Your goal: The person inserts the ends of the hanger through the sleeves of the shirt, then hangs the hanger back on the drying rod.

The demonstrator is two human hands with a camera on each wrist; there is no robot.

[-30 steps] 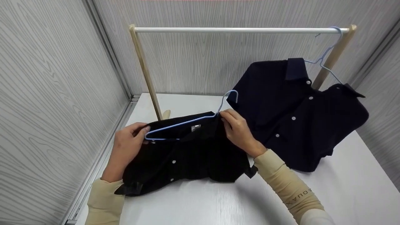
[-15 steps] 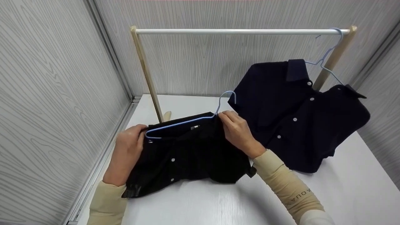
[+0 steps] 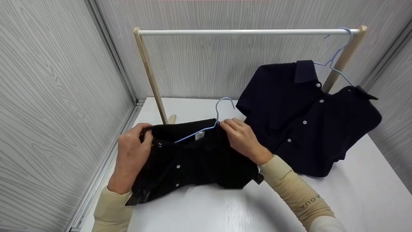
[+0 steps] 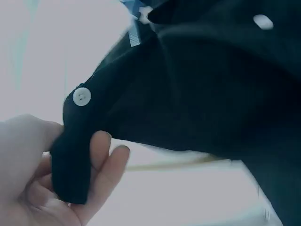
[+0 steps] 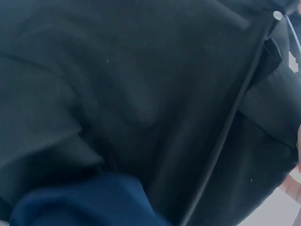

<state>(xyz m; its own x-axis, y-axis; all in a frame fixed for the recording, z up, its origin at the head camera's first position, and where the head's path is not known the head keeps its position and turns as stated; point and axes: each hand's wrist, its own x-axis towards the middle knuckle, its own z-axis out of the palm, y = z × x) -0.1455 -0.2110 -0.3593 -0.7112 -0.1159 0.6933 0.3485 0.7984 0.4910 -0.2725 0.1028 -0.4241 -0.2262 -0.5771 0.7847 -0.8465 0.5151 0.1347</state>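
Observation:
A black shirt (image 3: 202, 164) with white buttons lies across the front of the white table. My left hand (image 3: 133, 145) pinches its opening at the left; in the left wrist view, a dark strip of the shirt beside a white button (image 4: 82, 96) runs between thumb and fingers. A light blue hanger (image 3: 210, 128) slants into the neck opening, its left end hidden inside the cloth and its hook standing above. With thumb and fingertips, my right hand (image 3: 239, 133) grips the shirt's upper edge right at the hanger's neck. The right wrist view shows mostly dark cloth.
Behind stands a rack with a white rail (image 3: 241, 32) and wooden legs. From its right end a navy shirt (image 3: 309, 119) hangs on another blue hanger (image 3: 334, 58), spreading over the table's right side. A patterned panel (image 3: 58, 112) borders the left.
The hanger's left end has dropped from view into the shirt, and its hook has shifted left and tilted. My left thumb has moved from the hanger's end to the shirt's edge.

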